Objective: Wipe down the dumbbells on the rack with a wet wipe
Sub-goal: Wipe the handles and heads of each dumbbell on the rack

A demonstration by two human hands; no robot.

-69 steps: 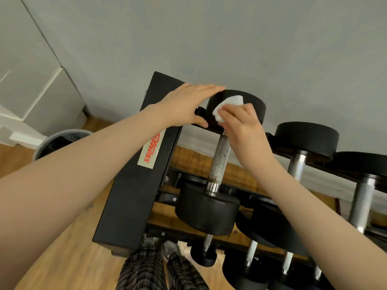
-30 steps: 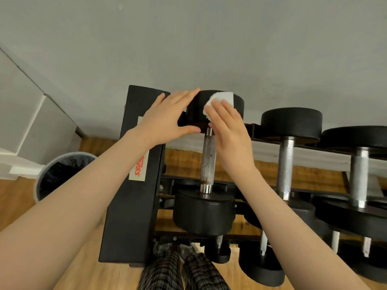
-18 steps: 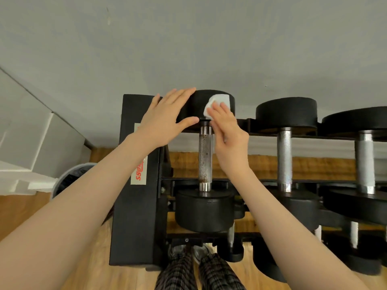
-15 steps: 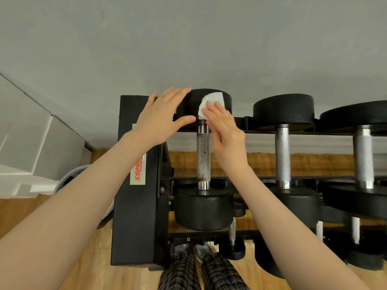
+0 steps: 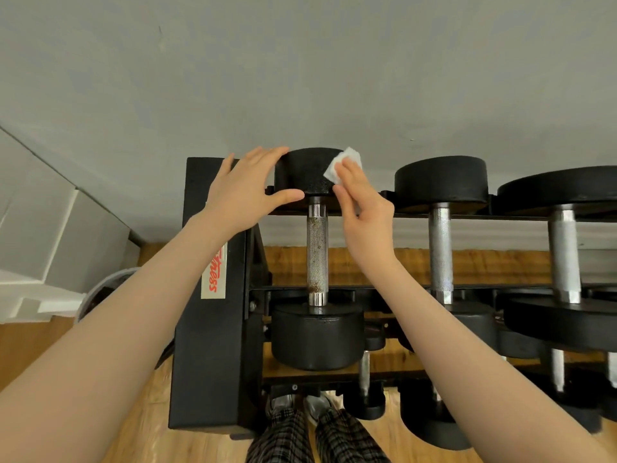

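Left hand [image 5: 245, 192], fingers straight, steadies the leftmost dumbbell [image 5: 310, 175] of three on the rack's [image 5: 207, 329] top row; right hand [image 5: 364, 208] presses one wet wipe [image 5: 337, 165] flat-fingered against it.

Both arms reach forward, left hand [image 5: 248, 188] flat (fingers straight), right hand [image 5: 362, 208] likewise.

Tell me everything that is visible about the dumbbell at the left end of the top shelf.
The leftmost dumbbell has two round black heads, matte and slightly grainy, joined by a silvery knurled metal handle with brownish specks that look like rust. It lies across the top tier of the black rack, one head towards the wall, the other towards the person. The left hand rests on the far head with straight fingers, while the right hand presses a white wipe against its right side.
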